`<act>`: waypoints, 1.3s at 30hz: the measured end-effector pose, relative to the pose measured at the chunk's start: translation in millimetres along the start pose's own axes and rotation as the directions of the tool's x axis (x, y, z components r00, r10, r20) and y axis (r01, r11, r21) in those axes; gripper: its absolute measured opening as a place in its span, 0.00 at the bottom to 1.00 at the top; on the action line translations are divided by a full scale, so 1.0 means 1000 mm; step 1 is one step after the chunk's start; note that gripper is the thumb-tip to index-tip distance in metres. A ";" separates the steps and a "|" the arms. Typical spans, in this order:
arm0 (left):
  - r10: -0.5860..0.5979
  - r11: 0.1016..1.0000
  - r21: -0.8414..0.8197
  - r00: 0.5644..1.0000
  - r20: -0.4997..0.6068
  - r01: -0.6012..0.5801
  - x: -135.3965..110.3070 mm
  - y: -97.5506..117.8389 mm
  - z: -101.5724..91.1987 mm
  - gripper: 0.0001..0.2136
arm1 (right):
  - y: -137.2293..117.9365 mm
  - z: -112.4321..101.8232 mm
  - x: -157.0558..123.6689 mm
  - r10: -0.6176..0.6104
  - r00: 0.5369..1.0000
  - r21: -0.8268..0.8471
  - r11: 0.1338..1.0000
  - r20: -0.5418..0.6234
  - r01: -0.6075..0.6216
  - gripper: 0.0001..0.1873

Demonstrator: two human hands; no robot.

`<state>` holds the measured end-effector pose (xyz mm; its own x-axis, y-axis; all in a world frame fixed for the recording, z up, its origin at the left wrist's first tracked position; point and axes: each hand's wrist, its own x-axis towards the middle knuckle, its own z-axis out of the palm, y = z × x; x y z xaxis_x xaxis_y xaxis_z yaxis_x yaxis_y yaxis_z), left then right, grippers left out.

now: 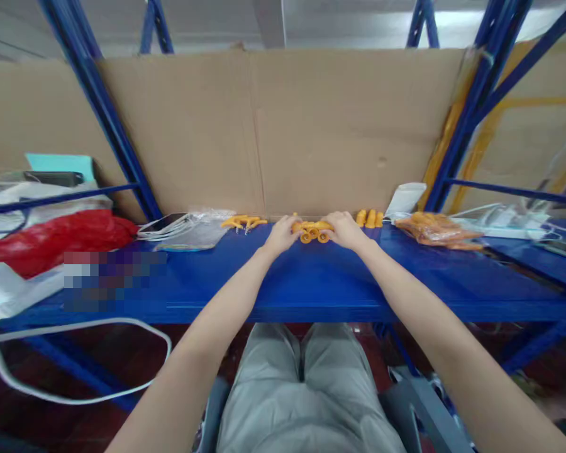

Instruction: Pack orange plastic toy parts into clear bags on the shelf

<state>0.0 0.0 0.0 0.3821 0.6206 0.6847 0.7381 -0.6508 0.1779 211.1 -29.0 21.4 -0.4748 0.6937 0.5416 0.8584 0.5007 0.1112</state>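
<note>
My left hand (282, 234) and my right hand (345, 230) reach to the back of the blue table. Between them sits a cluster of small orange plastic pieces (314, 234), some with round hollow ends facing me. The fingers of both hands curl around the cluster's two sides; the fingertips are partly hidden. Left of my left hand lie orange branched pieces with small metal tips (244, 222). Right of my right hand, several orange cylindrical pieces (370, 218) stand in a row.
A cardboard sheet (321, 132) forms the back wall. Clear plastic bags (195, 231) and a red bag (75, 236) lie left. A bag of orange parts (431, 228) and a white power strip (514, 229) lie right. Blue posts (108, 113) frame the table (321, 283).
</note>
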 end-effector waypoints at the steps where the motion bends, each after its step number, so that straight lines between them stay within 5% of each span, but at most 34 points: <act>1: 0.006 1.000 0.004 1.000 0.002 -0.006 -0.001 0.000 0.000 0.11 | 0.002 0.001 -0.001 0.000 1.000 0.007 1.000 0.002 0.000 0.16; 10: 0.007 0.999 0.053 1.000 -0.010 -0.006 -0.004 0.007 -0.005 0.10 | 0.018 0.013 0.002 -0.024 0.996 0.136 0.990 -0.082 0.035 0.15; 16: -0.046 0.998 0.036 0.999 -0.025 0.046 -0.005 0.011 -0.005 0.09 | 0.008 0.004 -0.002 -0.031 0.994 -0.031 0.999 -0.100 0.028 0.18; 22: -0.066 0.997 0.027 0.998 0.001 0.066 -0.004 0.007 -0.003 0.10 | -0.008 -0.004 -0.003 -0.035 0.999 -0.137 0.990 -0.005 0.034 0.17; 29: -0.068 0.996 0.056 0.998 0.009 0.067 -0.003 0.005 -0.003 0.10 | -0.008 0.000 0.001 0.022 0.996 -0.015 1.000 0.086 -0.021 0.15; 39: -0.100 0.995 -0.007 0.994 -0.041 0.100 -0.003 0.005 0.000 0.10 | 0.002 0.011 -0.001 0.039 0.996 0.031 0.999 -0.078 -0.037 0.17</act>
<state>2.5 -5.4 -0.8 0.2832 0.6638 0.6922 0.7685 -0.5889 0.2503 211.5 -23.0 12.4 -0.4241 0.6702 0.6091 0.8688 0.4908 0.0648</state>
